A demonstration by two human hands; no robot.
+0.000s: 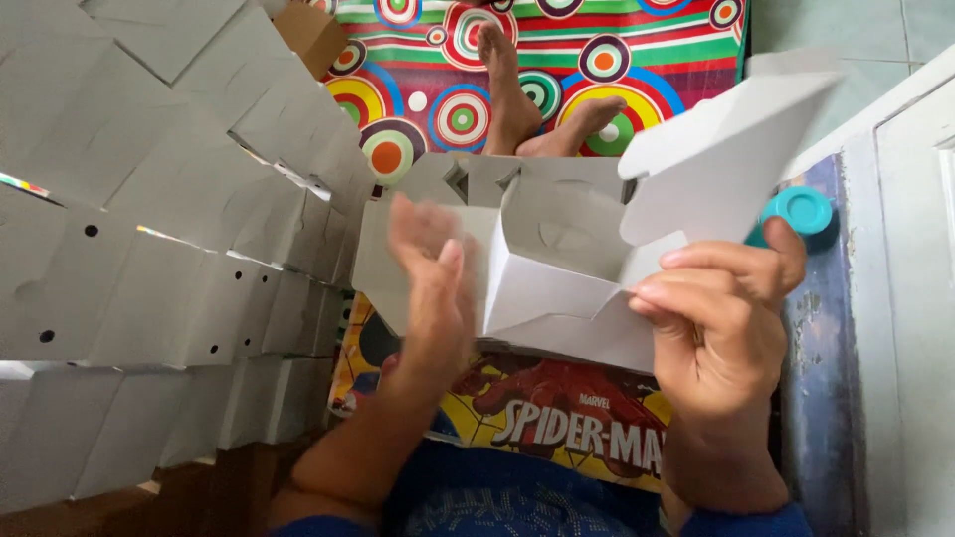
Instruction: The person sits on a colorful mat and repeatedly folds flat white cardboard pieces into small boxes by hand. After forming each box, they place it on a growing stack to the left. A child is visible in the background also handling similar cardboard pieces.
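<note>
A half-folded white cardboard box (557,268) is held up in front of me, its inside open and one large flap (716,159) sticking up to the right. My right hand (721,318) pinches the box's right wall between thumb and fingers. My left hand (433,288) is blurred, flat and open, against the box's left flap. My bare feet (542,99) rest beyond the box on a mat.
Several stacked rows of folded white boxes (159,249) fill the left side. A colourful circle-patterned mat (617,40) lies ahead, a printed cushion (557,418) on my lap. A teal round lid (801,211) sits at right beside a white door frame (905,249).
</note>
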